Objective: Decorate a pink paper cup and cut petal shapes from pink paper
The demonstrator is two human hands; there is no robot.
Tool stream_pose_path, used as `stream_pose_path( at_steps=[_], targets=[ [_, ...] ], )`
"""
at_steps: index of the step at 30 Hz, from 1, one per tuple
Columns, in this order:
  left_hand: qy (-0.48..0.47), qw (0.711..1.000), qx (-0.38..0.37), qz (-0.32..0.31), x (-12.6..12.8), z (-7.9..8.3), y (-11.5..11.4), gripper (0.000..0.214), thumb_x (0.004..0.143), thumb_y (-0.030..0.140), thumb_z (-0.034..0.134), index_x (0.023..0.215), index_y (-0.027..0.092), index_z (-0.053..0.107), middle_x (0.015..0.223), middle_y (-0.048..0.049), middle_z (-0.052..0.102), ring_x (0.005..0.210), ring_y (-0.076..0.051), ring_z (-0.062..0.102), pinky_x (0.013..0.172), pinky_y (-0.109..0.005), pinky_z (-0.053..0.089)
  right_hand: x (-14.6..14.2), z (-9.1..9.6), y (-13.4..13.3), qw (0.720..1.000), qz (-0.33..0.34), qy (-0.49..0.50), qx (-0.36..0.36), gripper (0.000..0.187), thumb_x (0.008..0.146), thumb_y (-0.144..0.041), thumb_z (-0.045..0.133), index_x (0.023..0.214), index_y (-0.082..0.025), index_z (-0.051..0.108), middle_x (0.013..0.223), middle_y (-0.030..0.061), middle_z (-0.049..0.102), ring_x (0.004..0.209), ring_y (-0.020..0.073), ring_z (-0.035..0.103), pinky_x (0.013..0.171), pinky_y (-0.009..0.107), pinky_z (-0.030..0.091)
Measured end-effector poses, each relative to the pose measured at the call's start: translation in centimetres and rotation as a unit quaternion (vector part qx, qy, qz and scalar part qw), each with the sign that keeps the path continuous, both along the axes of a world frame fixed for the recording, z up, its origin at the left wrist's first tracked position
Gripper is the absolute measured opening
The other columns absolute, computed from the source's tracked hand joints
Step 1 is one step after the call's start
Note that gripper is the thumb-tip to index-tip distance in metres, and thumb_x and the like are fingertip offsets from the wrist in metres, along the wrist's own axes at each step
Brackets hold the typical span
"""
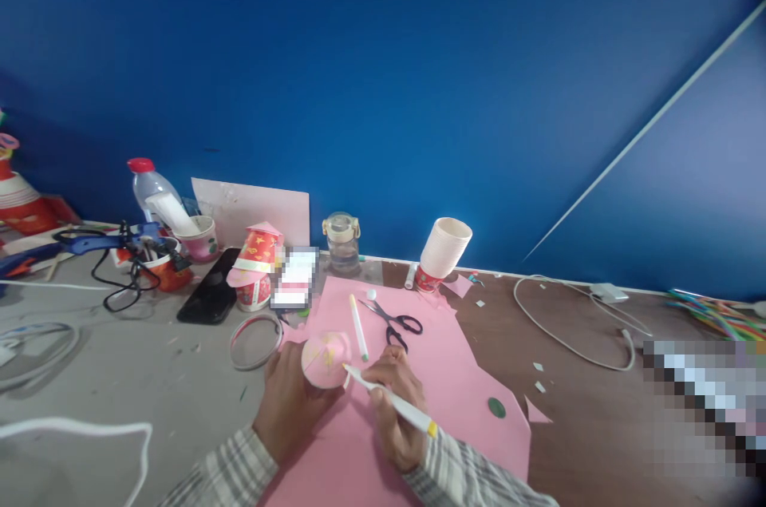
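My left hand (287,403) is closed around a small pink paper cone (325,359) with yellow marks on it, holding it over a pink sheet (455,363). In my right hand (395,403) I grip a white marker (395,403), and its tip touches the right side of the cone. A second white marker (358,326) lies on the sheet just behind the cone, with its loose cap (371,295) further back. Black scissors (395,323) lie on the sheet to the right of that marker.
A stack of paper cups (443,251) lies tipped at the back. A glass jar (342,242), a decorated red cup (256,271), a black phone (211,295), a glue gun (108,239) and a bottle (149,188) stand to the left. A white cable (574,331) runs on the right. A wire ring (256,341) lies nearby.
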State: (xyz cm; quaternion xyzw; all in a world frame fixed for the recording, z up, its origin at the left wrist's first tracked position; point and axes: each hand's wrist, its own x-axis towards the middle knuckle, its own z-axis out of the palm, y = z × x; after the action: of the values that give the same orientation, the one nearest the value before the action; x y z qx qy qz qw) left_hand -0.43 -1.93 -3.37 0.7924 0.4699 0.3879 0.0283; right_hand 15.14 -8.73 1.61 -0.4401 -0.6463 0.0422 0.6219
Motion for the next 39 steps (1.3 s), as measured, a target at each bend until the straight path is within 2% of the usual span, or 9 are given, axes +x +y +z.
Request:
stream_pose_path(
  at_steps=[6, 10, 15, 21, 26, 31, 39],
  targets=[
    [0.015, 1.0, -0.001, -0.003, 0.0, 0.0, 0.0, 0.042, 0.051, 0.055, 0.062, 0.081, 0.027, 0.054, 0.063, 0.0054, 0.05, 0.064, -0.021, 0.054, 0.062, -0.037, 0.043, 0.0, -0.8, -0.2, 1.0, 0.025, -0.006, -0.008, 0.015, 0.081, -0.023, 0.045, 0.082, -0.021, 0.06, 0.063, -0.0017, 0.061, 0.055, 0.0166, 0.057, 0.074, 0.041, 0.044],
    [0.012, 1.0, 0.005, 0.0, 0.0, 0.1, 0.0, 0.047, 0.051, 0.057, 0.06, 0.084, 0.025, 0.053, 0.065, 0.0048, 0.051, 0.066, -0.021, 0.054, 0.064, -0.038, 0.044, -0.1, -1.2, -0.1, 1.0, 0.012, 0.0, -0.01, 0.015, 0.08, -0.022, 0.045, 0.081, -0.022, 0.06, 0.065, -0.001, 0.062, 0.058, 0.0177, 0.057, 0.072, 0.04, 0.044],
    [0.008, 1.0, 0.011, -0.004, 0.0, 0.1, 0.1, 0.045, 0.051, 0.062, 0.057, 0.078, 0.026, 0.053, 0.062, 0.0051, 0.051, 0.062, -0.02, 0.053, 0.061, -0.038, 0.043, -0.1, -1.4, -0.2, 0.999, 0.034, -0.008, -0.01, 0.015, 0.08, -0.021, 0.045, 0.084, -0.021, 0.059, 0.067, -0.001, 0.062, 0.057, 0.0172, 0.057, 0.074, 0.041, 0.043],
    [0.012, 1.0, 0.004, -0.003, -0.1, -0.1, 0.1, 0.046, 0.051, 0.06, 0.059, 0.08, 0.025, 0.053, 0.062, 0.0048, 0.05, 0.063, -0.021, 0.054, 0.062, -0.037, 0.043, 0.0, -1.4, -0.1, 1.0, 0.005, -0.004, -0.013, 0.015, 0.08, -0.021, 0.045, 0.082, -0.022, 0.06, 0.065, -0.0011, 0.062, 0.06, 0.0183, 0.058, 0.072, 0.039, 0.044],
    [0.011, 1.0, 0.013, -0.004, -0.1, 0.0, 0.1, 0.046, 0.052, 0.062, 0.056, 0.08, 0.025, 0.053, 0.06, 0.0054, 0.048, 0.061, -0.021, 0.053, 0.06, -0.037, 0.043, -0.1, -1.6, -0.2, 1.0, 0.026, -0.006, -0.014, 0.014, 0.08, -0.021, 0.046, 0.084, -0.021, 0.059, 0.067, -0.0012, 0.062, 0.057, 0.0174, 0.058, 0.075, 0.041, 0.043],
    [0.013, 1.0, 0.011, -0.001, -0.1, 0.0, 0.0, 0.046, 0.054, 0.063, 0.055, 0.079, 0.025, 0.053, 0.061, 0.0049, 0.049, 0.062, -0.021, 0.053, 0.061, -0.039, 0.044, -0.1, -1.6, -0.3, 1.0, 0.001, -0.001, -0.016, 0.015, 0.079, -0.02, 0.045, 0.082, -0.022, 0.06, 0.066, -0.0007, 0.062, 0.061, 0.0194, 0.058, 0.072, 0.04, 0.043],
    [0.008, 1.0, 0.018, -0.003, 0.1, 0.5, 0.0, 0.045, 0.053, 0.065, 0.052, 0.077, 0.026, 0.054, 0.059, 0.0056, 0.05, 0.059, -0.02, 0.053, 0.059, -0.036, 0.043, -0.5, -1.5, -0.3, 0.999, 0.039, -0.025, -0.009, 0.014, 0.08, -0.023, 0.047, 0.087, -0.021, 0.059, 0.068, -0.0012, 0.063, 0.057, 0.0171, 0.059, 0.075, 0.041, 0.043]
  ],
)
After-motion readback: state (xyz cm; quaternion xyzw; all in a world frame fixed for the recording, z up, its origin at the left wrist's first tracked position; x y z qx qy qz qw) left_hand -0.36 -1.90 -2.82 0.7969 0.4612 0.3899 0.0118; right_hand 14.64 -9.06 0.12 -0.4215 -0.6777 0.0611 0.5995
